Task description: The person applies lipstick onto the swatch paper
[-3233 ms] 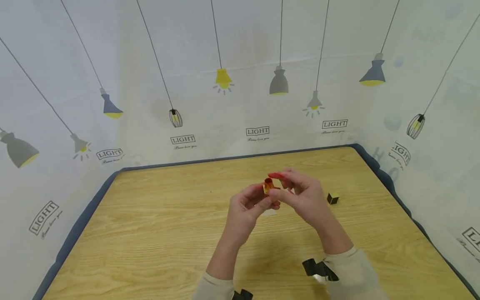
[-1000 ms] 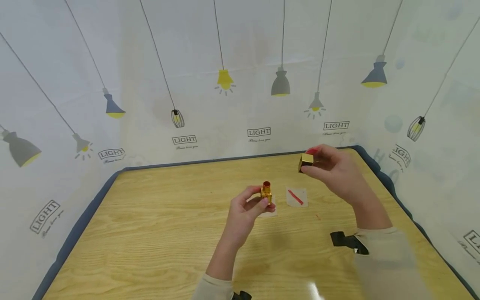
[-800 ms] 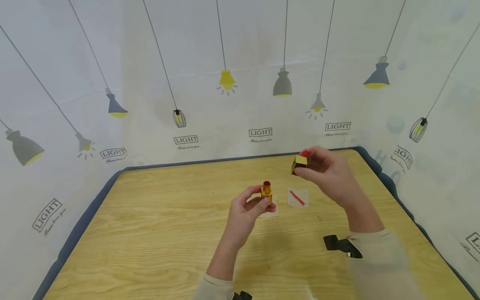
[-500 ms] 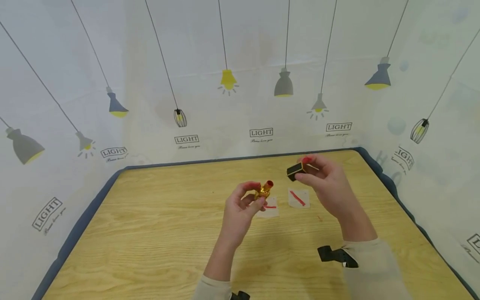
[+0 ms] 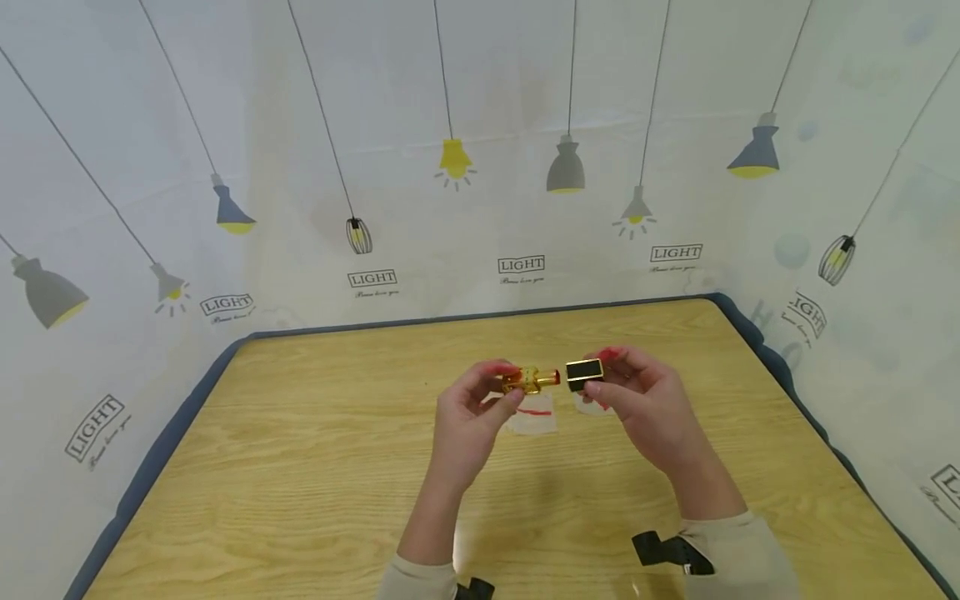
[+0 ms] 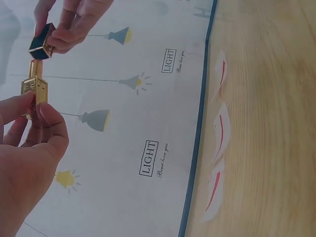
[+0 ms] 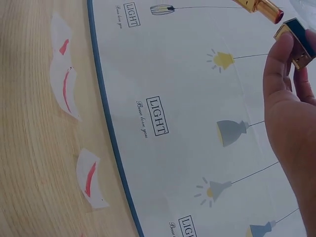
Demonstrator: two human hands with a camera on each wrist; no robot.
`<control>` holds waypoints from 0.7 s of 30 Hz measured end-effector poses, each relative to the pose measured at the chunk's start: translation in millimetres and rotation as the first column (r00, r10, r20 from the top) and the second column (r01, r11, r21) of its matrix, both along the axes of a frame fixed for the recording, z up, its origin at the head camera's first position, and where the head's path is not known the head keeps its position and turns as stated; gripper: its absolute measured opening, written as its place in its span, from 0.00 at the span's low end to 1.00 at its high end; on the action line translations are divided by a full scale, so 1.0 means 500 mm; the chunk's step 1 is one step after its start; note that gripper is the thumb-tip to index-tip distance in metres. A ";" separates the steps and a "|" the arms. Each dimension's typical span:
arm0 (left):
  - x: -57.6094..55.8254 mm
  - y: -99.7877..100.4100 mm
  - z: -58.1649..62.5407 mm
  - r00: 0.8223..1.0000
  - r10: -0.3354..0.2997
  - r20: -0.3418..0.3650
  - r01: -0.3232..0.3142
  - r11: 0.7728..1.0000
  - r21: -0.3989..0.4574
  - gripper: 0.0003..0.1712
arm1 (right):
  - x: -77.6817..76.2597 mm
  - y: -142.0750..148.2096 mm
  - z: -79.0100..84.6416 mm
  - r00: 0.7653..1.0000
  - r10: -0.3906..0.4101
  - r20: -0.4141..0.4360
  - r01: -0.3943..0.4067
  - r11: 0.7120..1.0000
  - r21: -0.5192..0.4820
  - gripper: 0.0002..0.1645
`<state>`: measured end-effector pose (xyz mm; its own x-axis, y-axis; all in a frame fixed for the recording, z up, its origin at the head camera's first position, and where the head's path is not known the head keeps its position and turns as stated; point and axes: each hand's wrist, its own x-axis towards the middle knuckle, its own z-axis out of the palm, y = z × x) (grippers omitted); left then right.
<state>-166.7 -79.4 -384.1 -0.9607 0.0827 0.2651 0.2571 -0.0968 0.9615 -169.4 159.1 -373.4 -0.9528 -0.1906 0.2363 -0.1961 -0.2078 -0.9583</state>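
In the head view my left hand [image 5: 468, 425] pinches the gold base of a lipstick [image 5: 531, 380], which lies sideways with its red end pointing right. My right hand [image 5: 656, 417] holds the black-and-gold lipstick cap [image 5: 585, 374] between thumb and fingers. The cap faces the red end, and a small gap separates them. From the left wrist, the lipstick [image 6: 35, 86] and the cap [image 6: 42, 43] are seen nearly in line. The right wrist view shows the cap [image 7: 296, 42] close to the red tip of the lipstick [image 7: 266, 10].
White paper pieces with red strokes lie on the wooden table [image 5: 300, 467]: one paper [image 5: 534, 421] below the lipstick, another paper [image 5: 588, 407] partly behind the right hand. The left wrist view has a third paper [image 6: 214, 192]. A lamp-printed sheet [image 5: 450, 233] stands behind.
The right hand picked up the cap from the table, then brought it down and left toward the lipstick. The left hand turned the lipstick from upright to sideways.
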 end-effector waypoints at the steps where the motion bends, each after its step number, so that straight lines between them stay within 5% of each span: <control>1: 0.000 0.001 0.001 1.000 -0.002 -0.005 0.002 1.000 0.001 0.15 | 0.001 -0.001 -0.001 1.000 -0.001 0.000 0.001 1.000 0.002 0.13; 21: 0.003 0.008 0.008 0.999 -0.006 -0.038 0.007 1.000 0.018 0.17 | 0.002 -0.005 -0.008 0.999 0.032 -0.040 -0.031 0.999 0.017 0.14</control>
<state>-165.4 -75.5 -380.2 -0.9492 0.0838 0.3033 0.2930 -0.1156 0.9491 -168.2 156.5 -377.6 -0.9360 -0.2243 0.2712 -0.2284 -0.1991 -0.9530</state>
